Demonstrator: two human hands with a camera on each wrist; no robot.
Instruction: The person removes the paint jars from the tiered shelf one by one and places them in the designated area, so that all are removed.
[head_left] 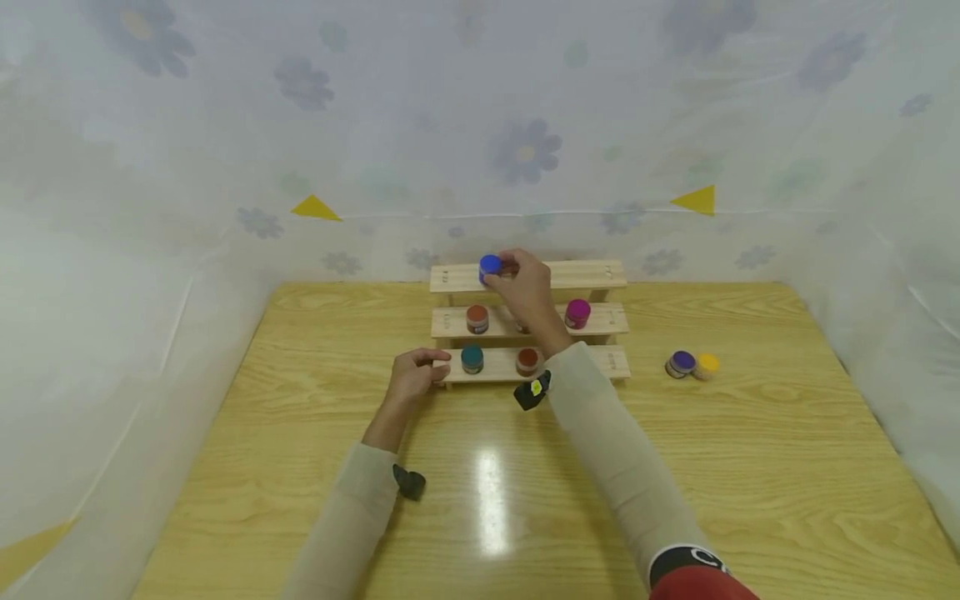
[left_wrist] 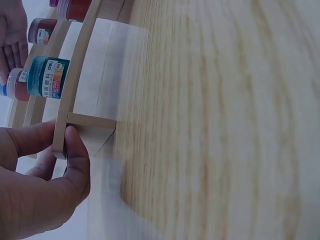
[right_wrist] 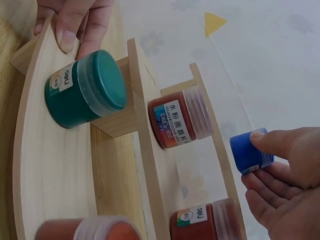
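Note:
My right hand [head_left: 527, 287] holds a blue paint jar [right_wrist: 247, 151] between thumb and fingers at the top tier of a three-step wooden rack [head_left: 588, 273]. Whether the jar's base touches the board cannot be told. With thumb and fingers, my left hand [left_wrist: 50, 175] pinches the left end of the rack's bottom board [left_wrist: 75, 67]. Near it on that board stands a teal jar [head_left: 472, 359], with a red-brown jar [head_left: 528, 361] farther right. The middle tier bears an orange-brown jar [head_left: 477, 318], a magenta jar [head_left: 577, 313] and another jar mostly hidden by my right hand.
Right of the rack, a purple-lidded jar [head_left: 680, 364] and a yellow jar [head_left: 707, 367] sit side by side on the wood-grain table [head_left: 300, 500]. A flowered white sheet [head_left: 420, 125] hangs behind and at both sides, with yellow triangles [head_left: 696, 201] on it.

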